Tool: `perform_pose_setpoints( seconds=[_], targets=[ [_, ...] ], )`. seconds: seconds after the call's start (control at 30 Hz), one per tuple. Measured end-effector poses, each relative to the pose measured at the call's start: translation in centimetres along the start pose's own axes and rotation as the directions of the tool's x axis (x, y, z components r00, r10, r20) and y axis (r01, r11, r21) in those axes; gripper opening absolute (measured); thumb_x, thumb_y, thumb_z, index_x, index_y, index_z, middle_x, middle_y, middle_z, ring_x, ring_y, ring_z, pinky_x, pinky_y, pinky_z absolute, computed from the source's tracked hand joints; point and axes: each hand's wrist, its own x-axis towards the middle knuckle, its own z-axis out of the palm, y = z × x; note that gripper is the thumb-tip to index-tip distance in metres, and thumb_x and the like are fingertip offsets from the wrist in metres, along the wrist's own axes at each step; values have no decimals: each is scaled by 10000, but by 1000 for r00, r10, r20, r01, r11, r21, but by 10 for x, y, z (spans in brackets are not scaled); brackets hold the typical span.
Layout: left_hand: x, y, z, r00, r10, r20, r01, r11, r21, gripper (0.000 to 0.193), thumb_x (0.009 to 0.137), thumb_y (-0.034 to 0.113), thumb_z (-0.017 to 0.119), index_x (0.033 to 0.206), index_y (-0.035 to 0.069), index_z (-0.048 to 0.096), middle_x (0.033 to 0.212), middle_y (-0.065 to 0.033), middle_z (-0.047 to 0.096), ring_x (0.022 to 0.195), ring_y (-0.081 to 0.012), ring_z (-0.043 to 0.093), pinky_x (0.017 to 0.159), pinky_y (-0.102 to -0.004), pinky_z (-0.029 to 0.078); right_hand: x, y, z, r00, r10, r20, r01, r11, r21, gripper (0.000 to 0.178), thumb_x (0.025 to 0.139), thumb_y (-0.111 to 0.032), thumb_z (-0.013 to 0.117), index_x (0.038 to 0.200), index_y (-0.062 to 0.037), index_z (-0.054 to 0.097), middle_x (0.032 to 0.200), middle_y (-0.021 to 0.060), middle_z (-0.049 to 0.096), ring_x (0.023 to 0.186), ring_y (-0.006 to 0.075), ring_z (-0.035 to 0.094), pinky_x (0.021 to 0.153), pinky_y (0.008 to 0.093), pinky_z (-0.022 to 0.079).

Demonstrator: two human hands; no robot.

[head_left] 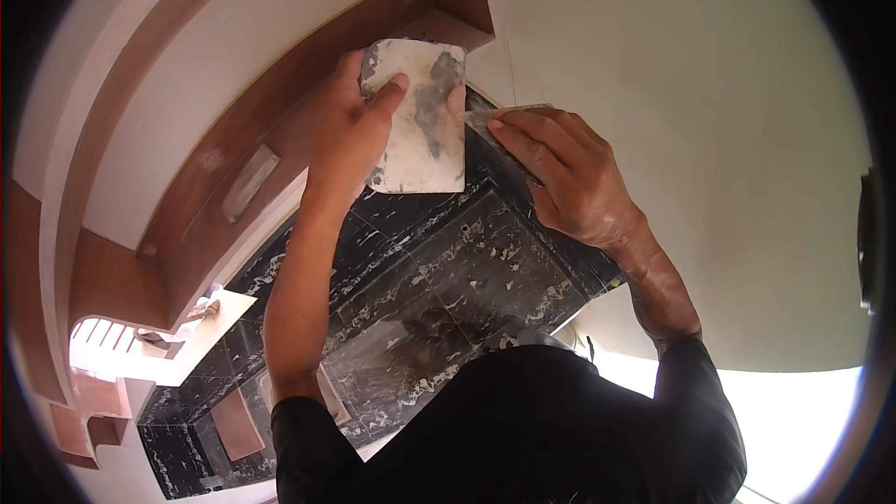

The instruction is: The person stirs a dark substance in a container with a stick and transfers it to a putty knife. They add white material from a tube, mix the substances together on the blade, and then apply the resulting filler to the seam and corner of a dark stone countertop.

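- Overhead, a white ceiling (709, 131) is spreading wide to the person's right, and the person is looking up at it, with dark sleeves (523, 429) filling the nearest part of the view.
- Black marble-patterned tiles (448, 280) with white veins are running behind both raised forearms, filling the wall between the arms.
- Just beyond the tiles, the left hand (345, 135) is holding a pale rectangular plaster board (417, 121) smeared with grey putty, fingers curled around its left edge and the index finger lying flat on its face.
- Beside it, the right hand (565, 177) is gripping a thin putty knife (504, 114), fingers closed together along the blade, whose tip is touching the board's right edge.
- Brown wooden trim bands (280, 75) are curving across the ceiling on the left, framing white panels; the board is covering the corner where the trim meets the tiles.
- Farthest off, at lower left, a bright window opening (112, 345) is glaring white.
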Motion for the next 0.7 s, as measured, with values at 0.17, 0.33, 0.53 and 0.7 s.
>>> perform_pose_setpoints(
  seconds=[0.17,0.33,0.53,0.7],
  targets=[
    [-2,10,7,983,154,-104,-115,945,307,349,948,129,626,1262,-8,559,1092,-129,692,967,-188,663,861,-319,510,6,13,10,1000,-10,3,10,998,60,540,654,51,660,1193,25,634,1149,135,644,1016,321,640,856,425,545],
    [-5,18,12,970,211,-123,-154,919,362,359,936,126,624,1250,-29,541,1063,-172,695,940,-240,674,849,-351,512,7,21,19,1000,-3,10,2,996,89,543,653,59,659,1194,9,635,1149,117,649,1017,307,643,848,419,545],
    [-5,5,2,962,246,-115,-181,898,401,355,932,104,602,1239,-51,516,1000,-236,690,879,-311,697,786,-392,527,8,18,40,998,23,56,-30,990,137,596,639,120,613,1222,-1,639,1197,124,628,1022,320,633,881,410,548],
    [0,-12,-8,948,302,-96,-237,877,419,364,934,104,600,1249,-54,506,986,-252,687,882,-331,705,772,-401,533,16,31,40,950,9,312,-108,947,302,410,789,85,585,1181,-1,668,1139,111,669,1004,289,651,875,362,544]
  ],
)
